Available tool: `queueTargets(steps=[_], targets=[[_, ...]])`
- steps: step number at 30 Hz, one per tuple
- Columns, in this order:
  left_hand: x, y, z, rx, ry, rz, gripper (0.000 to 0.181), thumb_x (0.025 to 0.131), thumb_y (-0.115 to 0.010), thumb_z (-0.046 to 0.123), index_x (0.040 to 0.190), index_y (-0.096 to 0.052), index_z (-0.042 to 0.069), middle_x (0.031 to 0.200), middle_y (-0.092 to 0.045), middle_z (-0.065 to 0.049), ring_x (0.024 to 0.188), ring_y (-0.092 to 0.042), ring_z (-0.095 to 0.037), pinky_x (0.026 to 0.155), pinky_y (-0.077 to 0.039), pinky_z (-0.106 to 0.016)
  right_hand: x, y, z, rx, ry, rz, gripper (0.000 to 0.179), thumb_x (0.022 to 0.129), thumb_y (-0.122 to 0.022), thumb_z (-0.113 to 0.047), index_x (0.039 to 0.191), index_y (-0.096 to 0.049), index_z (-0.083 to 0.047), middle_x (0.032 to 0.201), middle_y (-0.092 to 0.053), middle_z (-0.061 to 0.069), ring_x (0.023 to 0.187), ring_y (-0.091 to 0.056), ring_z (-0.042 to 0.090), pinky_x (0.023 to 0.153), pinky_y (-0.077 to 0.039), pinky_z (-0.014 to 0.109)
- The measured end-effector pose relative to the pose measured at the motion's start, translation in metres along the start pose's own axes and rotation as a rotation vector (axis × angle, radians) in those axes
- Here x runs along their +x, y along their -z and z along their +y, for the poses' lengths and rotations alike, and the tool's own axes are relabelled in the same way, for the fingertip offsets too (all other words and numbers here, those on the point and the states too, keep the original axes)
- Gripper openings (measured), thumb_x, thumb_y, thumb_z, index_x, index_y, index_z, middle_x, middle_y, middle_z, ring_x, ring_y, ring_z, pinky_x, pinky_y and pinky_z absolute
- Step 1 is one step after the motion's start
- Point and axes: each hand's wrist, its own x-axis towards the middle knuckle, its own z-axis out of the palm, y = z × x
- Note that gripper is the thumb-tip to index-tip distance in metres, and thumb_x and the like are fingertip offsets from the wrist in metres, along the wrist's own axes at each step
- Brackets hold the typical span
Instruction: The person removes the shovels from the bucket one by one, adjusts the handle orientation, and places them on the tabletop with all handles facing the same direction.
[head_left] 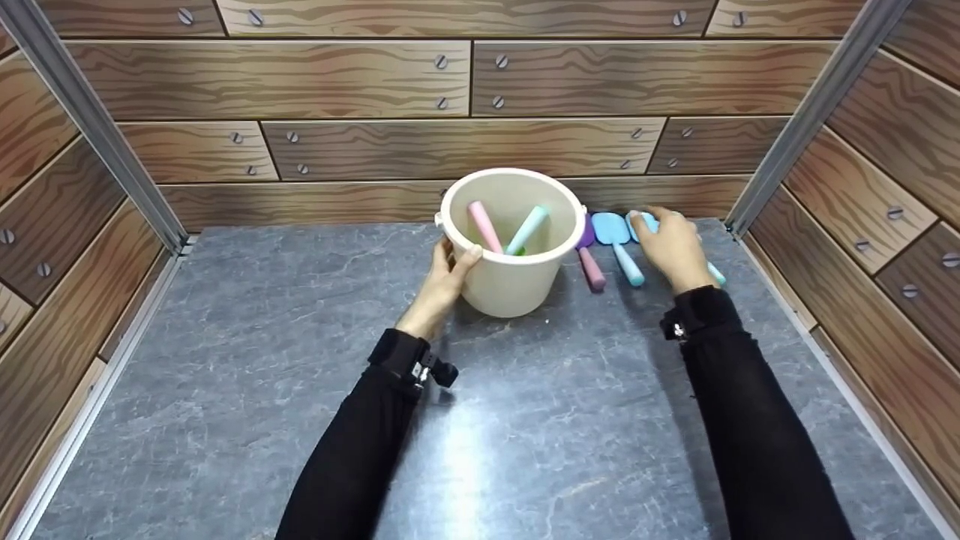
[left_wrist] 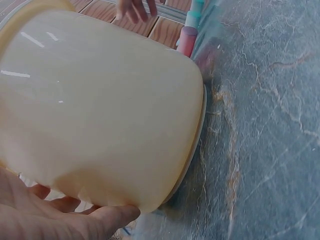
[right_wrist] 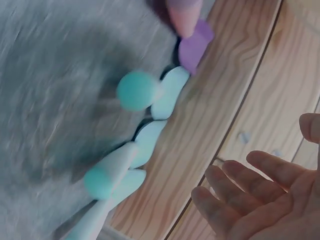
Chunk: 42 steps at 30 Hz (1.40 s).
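Note:
A cream bucket (head_left: 510, 289) stands upright near the back wall. My left hand (head_left: 442, 281) holds its left side, thumb at the rim and fingers around the outside. Inside lean a pink handle (head_left: 484, 226) and a teal handle (head_left: 528, 229); their lower ends are mostly hidden. To the right of the bucket lie toy shovels: a purple shovel with a pink handle (head_left: 592, 270), a blue shovel (head_left: 611, 229) and further blue shovels (right_wrist: 147, 142). My right hand (head_left: 667, 240) hovers over the rightmost ones, fingers spread and loosely bent, nothing held.
Grey marbled floor (head_left: 225, 360) spreads in front of the bucket. Wood-patterned panels (head_left: 465, 150) enclose the back and both sides, with metal corner posts (head_left: 795, 112) between them. The shovels' blades lie close to the back panel.

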Motion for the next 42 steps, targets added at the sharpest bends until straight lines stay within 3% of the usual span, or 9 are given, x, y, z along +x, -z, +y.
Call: queueTargets(steps=[1, 6, 8, 13, 22, 29, 34, 38, 42], targets=[[0.000, 0.000, 0.000, -0.002, -0.001, 0.001, 0.186, 0.054, -0.082, 0.114, 0.188, -0.010, 0.007, 0.197, -0.014, -0.027, 0.183, -0.021, -0.048, 0.152, -0.022, -0.062, -0.001, -0.002, -0.003, 0.008, 0.007, 0.005, 0.077, 0.123, -0.047, -0.056, 0.171, -0.054, 0.004, 0.173, -0.056, 0.036, 0.164, -0.051, 0.060, 0.139, -0.040, 0.073], [-0.001, 0.003, -0.001, 0.009, -0.004, -0.004, 0.140, 0.092, -0.080, 0.083, 0.188, -0.010, 0.008, 0.198, -0.013, -0.025, 0.184, -0.021, -0.045, 0.152, -0.022, -0.059, -0.008, -0.008, -0.020, 0.071, 0.013, -0.003, 0.081, 0.123, -0.046, -0.060, 0.173, -0.052, 0.002, 0.172, -0.058, 0.036, 0.162, -0.055, 0.057, 0.138, -0.044, 0.072], [0.012, 0.008, -0.016, 0.054, -0.014, 0.007, 0.125, 0.102, -0.076, 0.073, 0.188, -0.013, 0.008, 0.197, -0.017, -0.025, 0.184, -0.024, -0.045, 0.151, -0.027, -0.055, -0.011, -0.011, -0.027, 0.094, 0.021, 0.008, 0.078, 0.123, -0.047, -0.059, 0.173, -0.053, 0.000, 0.172, -0.059, 0.034, 0.162, -0.057, 0.055, 0.137, -0.045, 0.071], [0.035, 0.015, -0.042, 0.111, -0.026, 0.019, 0.121, 0.104, -0.074, 0.076, 0.188, -0.016, 0.009, 0.196, -0.024, -0.023, 0.182, -0.030, -0.043, 0.149, -0.033, -0.052, -0.016, -0.017, -0.039, 0.139, 0.062, 0.032, 0.073, 0.124, -0.047, -0.056, 0.171, -0.057, 0.000, 0.172, -0.060, 0.032, 0.159, -0.061, 0.053, 0.136, -0.048, 0.069], [0.006, 0.005, -0.005, 0.072, 0.002, -0.005, 0.113, 0.107, -0.071, 0.061, 0.188, -0.013, 0.008, 0.197, -0.016, -0.025, 0.184, -0.023, -0.047, 0.152, -0.023, -0.058, -0.030, -0.032, -0.057, 0.242, 0.098, 0.041, 0.072, 0.125, -0.044, -0.056, 0.169, -0.058, -0.001, 0.171, -0.063, 0.029, 0.157, -0.064, 0.052, 0.136, -0.049, 0.067], [0.040, 0.016, -0.045, 0.105, 0.000, 0.023, 0.120, 0.101, -0.077, 0.077, 0.187, -0.022, 0.014, 0.195, -0.029, -0.017, 0.180, -0.035, -0.039, 0.147, -0.037, -0.050, -0.041, -0.048, -0.068, 0.332, 0.092, 0.032, 0.068, 0.126, -0.041, -0.054, 0.175, -0.053, -0.008, 0.177, -0.058, 0.026, 0.164, -0.057, 0.052, 0.141, -0.042, 0.067], [0.012, 0.008, -0.009, 0.050, 0.018, -0.018, 0.110, 0.106, -0.069, 0.056, 0.187, -0.014, 0.006, 0.197, -0.015, -0.026, 0.184, -0.020, -0.048, 0.151, -0.024, -0.063, -0.048, -0.058, -0.074, 0.458, 0.063, -0.067, 0.072, 0.125, -0.037, -0.050, 0.184, -0.036, -0.009, 0.183, -0.049, 0.025, 0.169, -0.050, 0.051, 0.141, -0.043, 0.068], [0.000, 0.008, 0.007, -0.030, 0.059, -0.062, 0.109, 0.106, -0.068, 0.049, 0.188, -0.010, 0.007, 0.198, -0.009, -0.024, 0.185, -0.013, -0.047, 0.150, -0.020, -0.069, -0.052, -0.065, -0.081, 0.781, -0.006, -0.205, 0.079, 0.123, -0.035, -0.047, 0.190, -0.011, -0.015, 0.192, -0.031, 0.025, 0.176, -0.040, 0.047, 0.136, -0.050, 0.065], [-0.001, 0.014, 0.011, -0.033, 0.084, -0.091, 0.104, 0.109, -0.067, 0.045, 0.188, -0.010, 0.008, 0.198, -0.010, -0.023, 0.185, -0.015, -0.046, 0.149, -0.025, -0.072, -0.053, -0.072, -0.087, 1.001, -0.080, -0.284, 0.085, 0.120, -0.035, -0.047, 0.190, 0.007, -0.025, 0.198, -0.012, 0.022, 0.183, -0.022, 0.048, 0.143, -0.038, 0.069]])
